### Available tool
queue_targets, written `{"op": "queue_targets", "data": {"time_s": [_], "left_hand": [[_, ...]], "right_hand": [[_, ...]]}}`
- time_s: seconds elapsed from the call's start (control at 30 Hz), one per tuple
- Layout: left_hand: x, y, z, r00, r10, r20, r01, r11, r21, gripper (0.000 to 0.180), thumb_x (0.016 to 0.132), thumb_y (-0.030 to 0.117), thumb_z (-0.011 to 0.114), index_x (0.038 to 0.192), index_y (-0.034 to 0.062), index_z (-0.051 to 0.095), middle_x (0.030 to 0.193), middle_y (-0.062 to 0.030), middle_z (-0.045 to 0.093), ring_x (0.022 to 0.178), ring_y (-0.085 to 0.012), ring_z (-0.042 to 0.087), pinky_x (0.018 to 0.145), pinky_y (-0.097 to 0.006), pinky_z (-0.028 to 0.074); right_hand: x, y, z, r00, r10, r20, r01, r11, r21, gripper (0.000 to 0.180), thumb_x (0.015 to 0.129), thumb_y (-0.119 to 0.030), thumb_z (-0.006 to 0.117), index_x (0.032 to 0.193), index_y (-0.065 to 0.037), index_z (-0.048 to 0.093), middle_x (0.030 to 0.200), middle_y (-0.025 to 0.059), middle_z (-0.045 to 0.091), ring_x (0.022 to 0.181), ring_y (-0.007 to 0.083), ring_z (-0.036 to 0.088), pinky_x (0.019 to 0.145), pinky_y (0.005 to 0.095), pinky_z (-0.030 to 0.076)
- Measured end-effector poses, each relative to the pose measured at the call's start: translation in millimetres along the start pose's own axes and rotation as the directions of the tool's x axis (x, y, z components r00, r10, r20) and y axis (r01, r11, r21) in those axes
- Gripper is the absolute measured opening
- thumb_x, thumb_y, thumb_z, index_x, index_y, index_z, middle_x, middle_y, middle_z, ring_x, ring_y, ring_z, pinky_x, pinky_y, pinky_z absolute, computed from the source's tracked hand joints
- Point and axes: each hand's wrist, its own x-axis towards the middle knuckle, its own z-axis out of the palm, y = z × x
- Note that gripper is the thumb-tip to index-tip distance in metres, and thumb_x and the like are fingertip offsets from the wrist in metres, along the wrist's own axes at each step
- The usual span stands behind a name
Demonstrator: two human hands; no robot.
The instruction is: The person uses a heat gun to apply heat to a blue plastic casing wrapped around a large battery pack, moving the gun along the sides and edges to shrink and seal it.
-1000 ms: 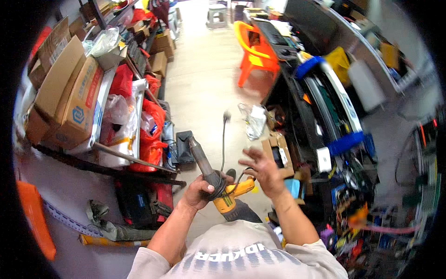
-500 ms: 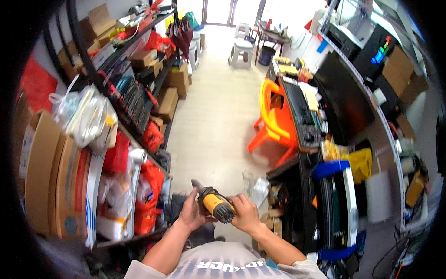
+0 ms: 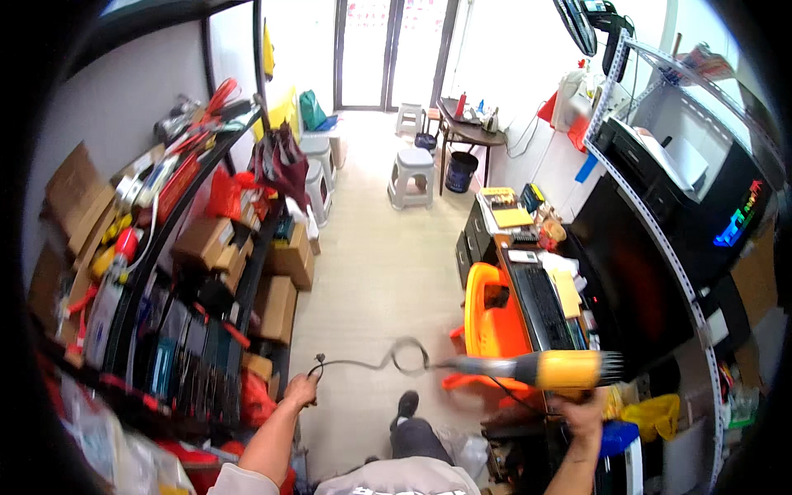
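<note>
A yellow heat gun (image 3: 569, 369) with a long grey nozzle lies level at the lower right, its nozzle toward the left. From below, my right hand (image 3: 582, 412) is closed round its handle; motion blurs the tool a little. My left hand (image 3: 302, 389) is well apart on the left, pinching the dark power cord (image 3: 363, 362) close to its plug (image 3: 320, 358), which sticks up above the fingers. The cord runs through the air between the hands, with a loose loop near the nozzle.
Left stands a black shelf (image 3: 194, 206) with cardboard boxes (image 3: 277, 308) and tools. On the right, an orange plastic chair (image 3: 491, 326) stands by a desk with a keyboard (image 3: 542, 307) and a large monitor (image 3: 631, 280). Grey stools (image 3: 411, 177) stand farther down the aisle, before glass doors (image 3: 388, 49).
My hands have moved wide apart. The right carries the heat gun to the right and turns it level; the left draws out the cord, bundled on the tool before. The view has tilted upward.
</note>
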Motion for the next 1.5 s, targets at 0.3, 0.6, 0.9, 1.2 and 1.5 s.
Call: {"op": "queue_targets", "data": {"time_s": [0.3, 0.6, 0.9, 1.2, 1.5], "left_hand": [[262.8, 17.6, -65.6, 0.772, -0.633, 0.068, 0.616, 0.716, -0.327, 0.050, 0.110, 0.045, 0.047, 0.120, -0.0011, 0.064, 0.095, -0.0252, 0.072, 0.081, -0.0465, 0.071, 0.074, -0.064, 0.058], [445.8, 128.1, -139.2, 0.861, -0.452, 0.234, 0.509, 0.768, -0.388, 0.026, 0.107, 0.023, 0.056, 0.119, 0.0034, 0.068, 0.083, -0.0194, 0.070, 0.065, -0.0345, 0.071, 0.050, -0.051, 0.056], [674.4, 458.2, -233.1, 0.954, 0.293, -0.062, -0.300, 0.938, -0.173, 0.052, 0.092, 0.024, 0.073, 0.139, 0.0028, 0.064, 0.127, -0.0235, 0.071, 0.116, -0.0313, 0.069, 0.098, -0.040, 0.053], [734.2, 848.5, -436.5, 0.306, 0.861, 0.406, -0.317, 0.495, -0.809, 0.043, 0.102, 0.022, 0.067, 0.139, 0.0009, 0.061, 0.123, -0.0108, 0.069, 0.113, -0.0218, 0.066, 0.096, -0.034, 0.052], [937.7, 1097.5, -543.0, 0.209, 0.937, -0.281, -0.925, 0.096, -0.367, 0.070, 0.091, 0.020, 0.077, 0.150, 0.0031, 0.046, 0.133, -0.0171, 0.064, 0.124, -0.0288, 0.061, 0.104, -0.038, 0.049]], "right_hand": [[324.7, 11.3, -2.6, 0.947, -0.205, -0.248, 0.312, 0.779, 0.544, 0.054, 0.089, -0.020, 0.079, 0.137, -0.010, 0.056, 0.108, 0.0059, 0.067, 0.078, 0.0161, 0.064, 0.062, 0.0256, 0.053], [637.1, -31.6, 299.5, 0.974, -0.219, -0.061, 0.223, 0.867, 0.445, 0.047, 0.079, -0.020, 0.083, 0.116, 0.001, 0.062, 0.086, 0.0098, 0.066, 0.059, 0.0164, 0.063, 0.056, 0.0274, 0.054], [833.3, -36.0, 528.0, 0.996, -0.051, 0.077, -0.030, 0.610, 0.792, 0.030, 0.096, -0.018, 0.067, 0.121, -0.004, 0.059, 0.094, 0.0117, 0.065, 0.071, 0.0201, 0.065, 0.067, 0.0351, 0.056], [1089.0, -13.0, 726.5, 0.984, -0.156, 0.088, 0.000, 0.493, 0.870, 0.030, 0.096, -0.013, 0.065, 0.124, -0.007, 0.055, 0.106, 0.0109, 0.063, 0.079, 0.0196, 0.063, 0.075, 0.0373, 0.056], [1376.2, -31.5, 916.2, 0.930, -0.309, 0.200, -0.072, 0.380, 0.922, 0.027, 0.103, -0.010, 0.057, 0.129, -0.009, 0.054, 0.111, 0.0126, 0.065, 0.078, 0.0195, 0.065, 0.078, 0.0387, 0.057]]}}
